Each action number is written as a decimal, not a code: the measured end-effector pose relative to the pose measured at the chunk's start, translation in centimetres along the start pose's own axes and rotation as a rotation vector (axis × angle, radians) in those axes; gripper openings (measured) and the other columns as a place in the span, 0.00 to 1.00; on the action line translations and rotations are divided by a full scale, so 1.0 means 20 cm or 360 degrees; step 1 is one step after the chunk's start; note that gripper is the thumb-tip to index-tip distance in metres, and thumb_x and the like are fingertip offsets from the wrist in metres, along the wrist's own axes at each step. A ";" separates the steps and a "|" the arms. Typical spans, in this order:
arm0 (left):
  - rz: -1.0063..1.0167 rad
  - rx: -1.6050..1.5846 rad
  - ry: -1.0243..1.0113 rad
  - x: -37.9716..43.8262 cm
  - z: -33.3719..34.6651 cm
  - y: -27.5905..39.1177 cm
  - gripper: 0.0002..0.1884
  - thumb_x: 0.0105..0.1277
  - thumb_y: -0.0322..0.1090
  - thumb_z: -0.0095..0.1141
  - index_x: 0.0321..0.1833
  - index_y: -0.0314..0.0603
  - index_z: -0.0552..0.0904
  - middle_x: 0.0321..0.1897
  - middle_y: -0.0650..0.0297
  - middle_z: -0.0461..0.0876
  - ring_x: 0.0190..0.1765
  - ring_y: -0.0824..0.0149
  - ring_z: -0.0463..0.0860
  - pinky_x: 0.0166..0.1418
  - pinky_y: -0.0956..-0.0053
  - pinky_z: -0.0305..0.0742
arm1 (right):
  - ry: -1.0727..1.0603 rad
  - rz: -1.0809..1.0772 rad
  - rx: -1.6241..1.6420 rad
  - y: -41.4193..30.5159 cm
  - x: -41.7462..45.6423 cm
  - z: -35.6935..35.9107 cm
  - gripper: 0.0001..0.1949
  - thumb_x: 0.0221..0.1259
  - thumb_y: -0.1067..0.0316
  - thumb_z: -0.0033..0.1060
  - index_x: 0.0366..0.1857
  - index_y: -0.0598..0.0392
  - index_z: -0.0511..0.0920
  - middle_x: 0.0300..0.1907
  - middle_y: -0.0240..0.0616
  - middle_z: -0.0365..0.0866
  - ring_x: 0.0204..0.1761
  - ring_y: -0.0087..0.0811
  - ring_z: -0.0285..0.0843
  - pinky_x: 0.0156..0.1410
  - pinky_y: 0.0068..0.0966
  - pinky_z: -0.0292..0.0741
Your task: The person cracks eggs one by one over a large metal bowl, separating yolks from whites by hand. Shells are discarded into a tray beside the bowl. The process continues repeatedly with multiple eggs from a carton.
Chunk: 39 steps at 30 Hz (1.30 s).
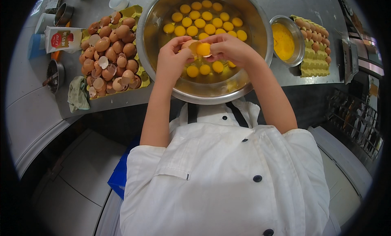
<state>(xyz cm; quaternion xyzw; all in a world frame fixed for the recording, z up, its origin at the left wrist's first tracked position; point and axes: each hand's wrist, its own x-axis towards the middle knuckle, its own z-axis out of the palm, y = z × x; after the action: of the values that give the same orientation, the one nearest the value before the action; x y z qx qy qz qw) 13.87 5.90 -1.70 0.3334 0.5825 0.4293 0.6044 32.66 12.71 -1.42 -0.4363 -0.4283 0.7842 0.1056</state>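
Observation:
Over a large steel bowl (213, 99), both my hands hold the parts of a cracked brown egg. My left hand (174, 57) grips one piece of eggshell (190, 45), its open side turned to the right. In my right hand (230, 48) is the other piece, with a whole egg yolk (203, 49) showing at its opening. Below my hands, many separate egg yolks (192, 31) lie in clear egg white inside the bowl. My fingers hide some of the yolks in the middle.
Left of the bowl, broken eggshells (111, 54) are heaped on a yellow egg tray (143, 75), near a cloth (78, 94) and a carton (62, 39). To the right stand a smaller steel bowl (299, 49) of yellow egg liquid and a tray (314, 65) of brown eggs (317, 37).

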 end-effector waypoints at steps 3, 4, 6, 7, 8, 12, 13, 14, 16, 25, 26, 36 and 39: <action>-0.0051 -0.0257 -0.0060 -0.01 -0.01 0.03 0.19 0.64 0.28 0.53 0.58 0.31 0.78 0.52 0.56 0.81 0.52 0.65 0.83 0.54 0.73 0.83 | 0.0011 0.0017 -0.0267 -0.10 -0.08 0.00 0.24 0.57 0.70 0.56 0.60 0.67 0.75 0.46 0.41 0.83 0.46 0.26 0.83 0.55 0.20 0.79; -0.0052 -0.0319 -0.0067 -0.02 0.00 0.03 0.19 0.63 0.28 0.53 0.58 0.31 0.78 0.52 0.56 0.81 0.52 0.65 0.83 0.54 0.72 0.83 | -0.0001 -0.0017 -0.0365 -0.12 -0.10 0.01 0.25 0.57 0.70 0.56 0.61 0.68 0.75 0.46 0.41 0.83 0.46 0.26 0.84 0.55 0.20 0.79; -0.0049 -0.0403 -0.0084 -0.02 0.00 0.05 0.19 0.63 0.28 0.53 0.58 0.31 0.78 0.52 0.56 0.81 0.53 0.65 0.83 0.54 0.72 0.83 | 0.0072 -0.0038 -0.0388 -0.15 -0.14 0.03 0.26 0.56 0.70 0.57 0.61 0.68 0.75 0.47 0.41 0.83 0.47 0.27 0.84 0.55 0.21 0.79; -0.0045 -0.0425 -0.0093 -0.02 0.01 0.06 0.19 0.63 0.28 0.53 0.58 0.31 0.78 0.52 0.55 0.80 0.53 0.64 0.83 0.54 0.71 0.83 | 0.0090 -0.0076 -0.0400 -0.16 -0.15 0.03 0.26 0.55 0.70 0.58 0.61 0.68 0.75 0.47 0.41 0.83 0.47 0.27 0.84 0.54 0.21 0.79; -0.0052 -0.0450 -0.0094 -0.03 0.01 0.06 0.19 0.63 0.27 0.52 0.58 0.31 0.78 0.52 0.55 0.80 0.53 0.64 0.83 0.54 0.71 0.83 | 0.0094 -0.0098 -0.0411 -0.17 -0.17 0.03 0.26 0.54 0.70 0.58 0.60 0.68 0.75 0.47 0.42 0.83 0.47 0.28 0.84 0.55 0.21 0.78; 0.0037 -0.0450 -0.0066 -0.06 0.03 0.09 0.19 0.62 0.27 0.53 0.57 0.31 0.78 0.50 0.56 0.82 0.50 0.66 0.83 0.54 0.73 0.83 | 0.0043 -0.0188 -0.0370 -0.17 -0.19 0.02 0.28 0.52 0.70 0.59 0.60 0.69 0.75 0.48 0.44 0.84 0.48 0.29 0.85 0.60 0.22 0.77; 0.0081 -0.0426 -0.0051 -0.07 0.04 0.11 0.19 0.62 0.28 0.55 0.57 0.30 0.79 0.48 0.57 0.83 0.49 0.67 0.84 0.53 0.74 0.83 | 0.0036 -0.0185 -0.0341 -0.17 -0.19 0.01 0.28 0.52 0.70 0.59 0.61 0.69 0.75 0.49 0.44 0.84 0.48 0.29 0.85 0.61 0.22 0.76; 0.0116 -0.0401 -0.0029 -0.08 0.05 0.13 0.19 0.62 0.28 0.56 0.56 0.30 0.79 0.46 0.58 0.83 0.48 0.68 0.84 0.53 0.75 0.82 | 0.0008 -0.0224 -0.0315 -0.16 -0.19 0.01 0.28 0.52 0.70 0.59 0.61 0.69 0.74 0.49 0.44 0.83 0.49 0.29 0.85 0.61 0.22 0.76; 0.0377 -0.0018 0.0104 -0.12 0.07 0.17 0.20 0.60 0.28 0.56 0.56 0.30 0.79 0.46 0.56 0.84 0.47 0.67 0.85 0.52 0.75 0.83 | 0.0029 -0.0222 -0.0285 -0.15 -0.19 0.01 0.29 0.52 0.71 0.59 0.62 0.68 0.73 0.50 0.44 0.83 0.51 0.30 0.84 0.62 0.22 0.76; 0.0811 0.0762 0.0262 -0.25 0.13 0.33 0.22 0.58 0.25 0.56 0.58 0.33 0.79 0.51 0.51 0.84 0.50 0.61 0.86 0.52 0.72 0.83 | -0.0206 -0.0573 0.0186 -0.08 -0.15 0.05 0.25 0.52 0.76 0.55 0.60 0.63 0.75 0.51 0.41 0.81 0.52 0.28 0.82 0.64 0.21 0.75; 0.0857 0.0798 0.0273 -0.26 0.13 0.34 0.22 0.56 0.24 0.56 0.57 0.33 0.79 0.51 0.50 0.83 0.49 0.58 0.86 0.51 0.69 0.84 | -0.0217 -0.0593 0.0221 -0.08 -0.14 0.06 0.26 0.52 0.76 0.55 0.60 0.63 0.75 0.51 0.41 0.81 0.52 0.28 0.82 0.64 0.21 0.75; 0.2241 0.1288 0.0677 -0.19 0.07 0.33 0.27 0.52 0.20 0.58 0.59 0.36 0.79 0.59 0.46 0.79 0.57 0.48 0.83 0.58 0.62 0.82 | -0.0158 -0.0684 0.0213 -0.11 -0.20 0.03 0.26 0.48 0.78 0.52 0.57 0.62 0.78 0.52 0.43 0.83 0.56 0.32 0.81 0.66 0.23 0.74; 0.1597 0.1773 0.0627 -0.15 0.05 0.30 0.27 0.53 0.22 0.60 0.60 0.38 0.78 0.60 0.47 0.78 0.56 0.48 0.83 0.58 0.61 0.81 | -0.0080 -0.0602 0.0106 -0.13 -0.22 0.02 0.26 0.48 0.79 0.51 0.58 0.62 0.78 0.52 0.41 0.83 0.53 0.28 0.81 0.63 0.22 0.75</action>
<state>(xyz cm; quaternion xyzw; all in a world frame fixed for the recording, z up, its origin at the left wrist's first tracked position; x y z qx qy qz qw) 14.33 5.64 5.04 0.7296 0.5884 0.3468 -0.0341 34.49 11.75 3.31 -0.3246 -0.4791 0.7747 0.2547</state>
